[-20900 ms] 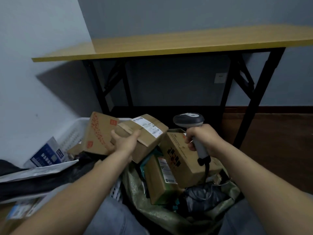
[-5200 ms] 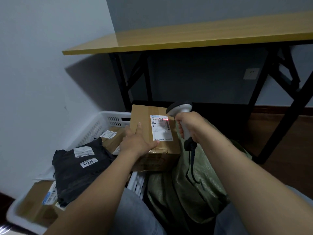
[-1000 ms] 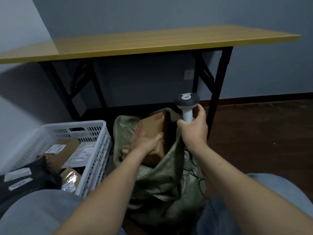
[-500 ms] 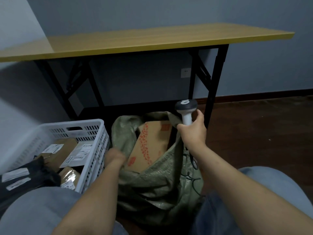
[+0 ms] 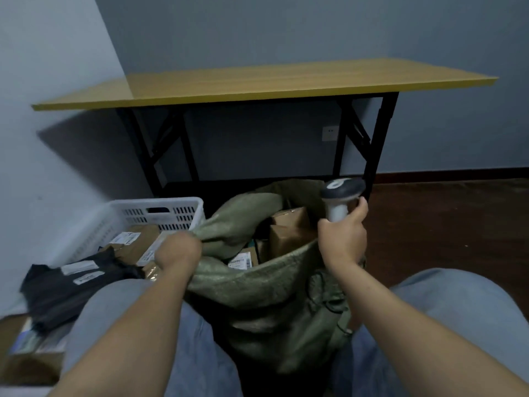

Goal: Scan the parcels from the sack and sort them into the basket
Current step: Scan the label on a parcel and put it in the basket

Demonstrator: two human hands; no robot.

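A green woven sack [image 5: 266,299] stands open between my knees. Inside it lie brown cardboard parcels [image 5: 289,234], one showing a white label [image 5: 242,260]. My left hand [image 5: 179,250] grips the sack's left rim and holds it out toward the basket. My right hand [image 5: 342,239] holds the grey barcode scanner [image 5: 340,196] upright by its handle at the sack's right rim. The white plastic basket [image 5: 160,210] sits to the left with several labelled boxes and a black poly mailer [image 5: 71,285] in it.
A yellow-topped folding table [image 5: 257,81] with black legs stands against the wall just beyond the sack. The wall is close on the left. Dark wooden floor [image 5: 446,219] lies to the right. My knees in blue jeans flank the sack.
My left hand let go of the red-printed box and took hold of the sack's left rim, pulling it open. The box dropped back among the parcels. The scanner hand stayed at the right rim.
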